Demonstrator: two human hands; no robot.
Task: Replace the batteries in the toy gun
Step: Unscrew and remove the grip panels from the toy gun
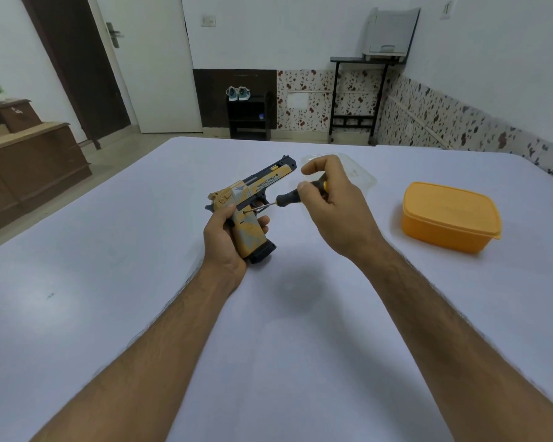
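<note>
A yellow, grey and black toy gun [253, 189] is held above the middle of the white table [109, 282], muzzle pointing away and to the right. My left hand [225, 242] grips its handle from the left, fingers wrapped round the grip. My right hand [329, 199] pinches a small screwdriver with a black handle [296, 194]. Its thin metal tip touches the upper part of the gun's grip, near the trigger. No batteries are visible.
An orange lidded plastic box [450, 215] stands on the table to the right. A clear plastic lid or tray [361, 173] lies behind my right hand. Beyond the table are a brown cabinet at left, a door, a shoe rack and a stand.
</note>
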